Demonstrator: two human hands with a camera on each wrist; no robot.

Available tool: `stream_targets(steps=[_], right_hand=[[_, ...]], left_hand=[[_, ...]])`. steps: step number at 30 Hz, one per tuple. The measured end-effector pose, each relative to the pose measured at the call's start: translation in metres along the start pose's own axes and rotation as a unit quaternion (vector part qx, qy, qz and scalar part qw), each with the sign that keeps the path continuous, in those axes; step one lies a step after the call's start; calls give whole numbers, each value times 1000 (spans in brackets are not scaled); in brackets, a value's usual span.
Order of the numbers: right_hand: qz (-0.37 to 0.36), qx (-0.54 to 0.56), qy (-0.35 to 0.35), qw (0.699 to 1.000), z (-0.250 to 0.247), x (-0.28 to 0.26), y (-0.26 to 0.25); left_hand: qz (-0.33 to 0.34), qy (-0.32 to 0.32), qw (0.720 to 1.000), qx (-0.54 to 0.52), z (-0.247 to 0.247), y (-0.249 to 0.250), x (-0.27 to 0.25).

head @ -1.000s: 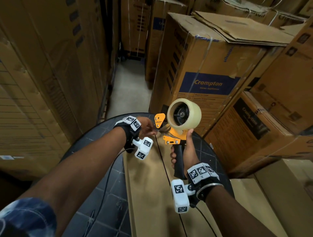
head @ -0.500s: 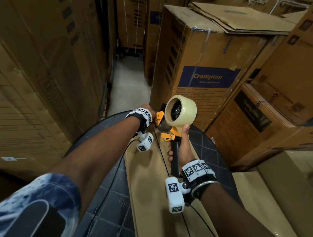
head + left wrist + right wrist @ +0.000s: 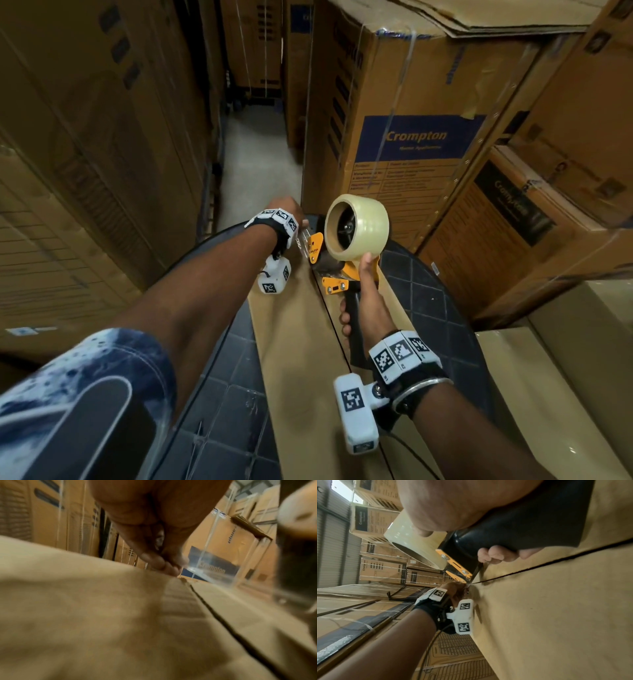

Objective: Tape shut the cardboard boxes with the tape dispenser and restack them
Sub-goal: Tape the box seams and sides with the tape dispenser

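A long narrow cardboard box (image 3: pixel 294 342) lies on a dark round table (image 3: pixel 233 394), its top seam (image 3: pixel 223 620) running away from me. My right hand (image 3: pixel 366 301) grips the black handle of an orange tape dispenser (image 3: pixel 337 274) carrying a clear tape roll (image 3: pixel 358 226), thumb up against the roll. The dispenser sits near the box's far end. My left hand (image 3: pixel 291 214) reaches to that far end and pinches the free end of the clear tape (image 3: pixel 211 573), stretched from the dispenser. In the left wrist view the fingertips (image 3: pixel 169 566) press together just above the box edge.
Tall stacks of Crompton cardboard boxes (image 3: pixel 411 137) stand on the right and more boxes (image 3: pixel 85 154) on the left, with a narrow floor aisle (image 3: pixel 253 164) between them. A plain box (image 3: pixel 555 377) sits low at the right. Cables run from the wrist cameras over the box.
Both hands have moved forward along the box toward its far end, carrying the dispenser with them. The left hand has gone past the dispenser's front, drawing the tape end outward.
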State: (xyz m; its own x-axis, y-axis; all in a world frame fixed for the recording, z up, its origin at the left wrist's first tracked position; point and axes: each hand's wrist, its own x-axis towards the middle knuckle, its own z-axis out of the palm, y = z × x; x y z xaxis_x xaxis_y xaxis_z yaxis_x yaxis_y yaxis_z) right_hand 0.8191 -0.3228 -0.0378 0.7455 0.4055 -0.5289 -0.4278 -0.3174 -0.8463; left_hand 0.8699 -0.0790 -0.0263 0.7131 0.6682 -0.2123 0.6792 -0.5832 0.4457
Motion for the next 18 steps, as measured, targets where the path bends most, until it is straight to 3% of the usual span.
stream_targets(steps=[9,14,18], right_hand=[[14,-50,-2,999,1,-3,-2],[9,-77,-2,997,1,-2,-4],[15,-103,-3,995,1,-4,-6]], left_hand=[[-14,-42,999,-27,9,-9,8],[-11,-58,996,67,14,-10,6],[23,-34,997,69,5,-2,0]])
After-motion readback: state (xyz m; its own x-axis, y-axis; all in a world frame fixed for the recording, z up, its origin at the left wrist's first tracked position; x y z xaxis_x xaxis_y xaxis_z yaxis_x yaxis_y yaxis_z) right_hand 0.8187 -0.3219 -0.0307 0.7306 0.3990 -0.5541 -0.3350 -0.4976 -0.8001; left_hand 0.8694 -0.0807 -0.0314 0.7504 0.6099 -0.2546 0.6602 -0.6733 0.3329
